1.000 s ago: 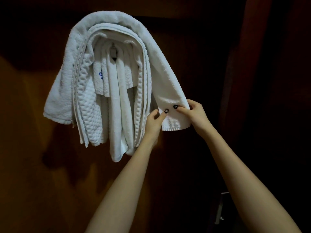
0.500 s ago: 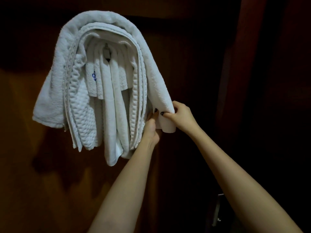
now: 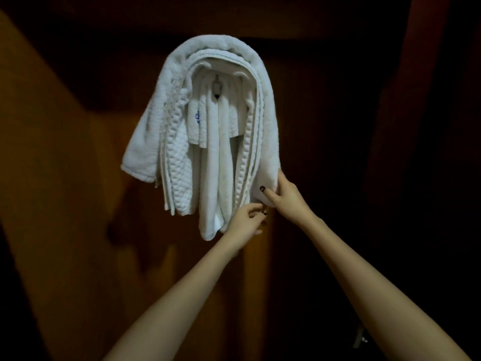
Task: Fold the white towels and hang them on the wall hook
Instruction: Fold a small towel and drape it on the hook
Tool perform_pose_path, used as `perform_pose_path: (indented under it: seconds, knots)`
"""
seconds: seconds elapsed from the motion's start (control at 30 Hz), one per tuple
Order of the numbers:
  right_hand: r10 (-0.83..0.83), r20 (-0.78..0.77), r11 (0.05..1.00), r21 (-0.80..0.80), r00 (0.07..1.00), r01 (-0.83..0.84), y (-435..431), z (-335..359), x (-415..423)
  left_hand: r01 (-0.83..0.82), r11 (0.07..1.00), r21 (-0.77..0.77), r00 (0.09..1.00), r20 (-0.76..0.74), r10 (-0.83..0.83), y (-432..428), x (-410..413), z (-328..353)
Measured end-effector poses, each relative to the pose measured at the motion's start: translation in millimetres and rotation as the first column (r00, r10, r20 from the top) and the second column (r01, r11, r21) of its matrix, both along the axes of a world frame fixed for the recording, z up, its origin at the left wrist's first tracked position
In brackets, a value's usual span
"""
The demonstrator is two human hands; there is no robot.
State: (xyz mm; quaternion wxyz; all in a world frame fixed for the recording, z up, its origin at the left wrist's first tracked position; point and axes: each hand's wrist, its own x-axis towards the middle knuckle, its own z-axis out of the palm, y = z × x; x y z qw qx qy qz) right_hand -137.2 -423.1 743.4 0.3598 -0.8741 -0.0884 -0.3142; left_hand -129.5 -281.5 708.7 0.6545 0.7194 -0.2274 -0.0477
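My arms bare to elbows, no sleeves; dark polish on nails of left hand (image 3: 246, 223) & right hand (image 3: 287, 198), no watch/bracelets

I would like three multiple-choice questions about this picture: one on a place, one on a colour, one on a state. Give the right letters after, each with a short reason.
1. Where does the right hand grip the outer white terry towel?
A. at its top fold
B. at its lower right end
C. at its lower left end

2. What colour is the small printed mark on the inner white cloth?
A. blue
B. red
C. green

3. What is the state of the bundle of white towels?
A. lying flat on a table
B. draped over the metal wall hook
C. rolled up on the floor

Answers:
1 B: the thumb presses the end hanging at the right.
2 A: the mark shows blue against the white.
3 B: the layers arch over the hook and hang down both sides.
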Motion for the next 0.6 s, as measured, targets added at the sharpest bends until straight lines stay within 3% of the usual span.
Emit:
perform_pose_path:
  seconds: [0.07, 0.1, 0.17, 0.23, 0.27, 0.3, 0.33, 0.43, 0.6]
  knots:
    - [0.047, 0.03, 0.997, 0.066, 0.998, -0.049, 8, 5, -4, -0.164, 0.974, -0.154, 0.969, 0.158, 0.188, 28, -13, 15]
    - [0.065, 0.05, 0.993, 0.093, 0.997, -0.069, 12, 11, -6, -0.265, 0.937, -0.23, 0.908, 0.267, 0.322, 44, -16, 27]
    - [0.099, 0.095, 0.988, 0.111, 0.991, -0.11, 22, 26, -9, -0.48, 0.82, -0.313, 0.652, 0.499, 0.572, 78, -17, 55]
    - [0.088, 0.16, 0.984, 0.139, 0.983, -0.11, 30, 45, -10, -0.622, 0.67, -0.405, 0.356, 0.616, 0.703, 108, -8, 84]
    - [0.071, 0.188, 0.979, 0.175, 0.98, -0.104, 34, 55, -10, -0.673, 0.605, -0.425, 0.251, 0.638, 0.727, 122, 0, 97]
    - [0.052, 0.207, 0.973, 0.208, 0.977, -0.095, 37, 65, -11, -0.712, 0.569, -0.411, 0.211, 0.648, 0.732, 134, 10, 107]
    - [0.035, 0.221, 0.97, 0.226, 0.975, -0.086, 39, 75, -10, -0.736, 0.575, -0.357, 0.251, 0.645, 0.722, 145, 21, 116]
    - [0.013, 0.263, 0.966, 0.245, 0.965, -0.079, 43, 100, -7, -0.647, 0.748, -0.146, 0.576, 0.549, 0.606, 169, 52, 128]
    - [-0.052, 0.335, 0.958, 0.284, 0.941, -0.048, 40, 121, 3, -0.438, 0.893, -0.105, 0.704, 0.578, 0.413, 187, 64, 125]
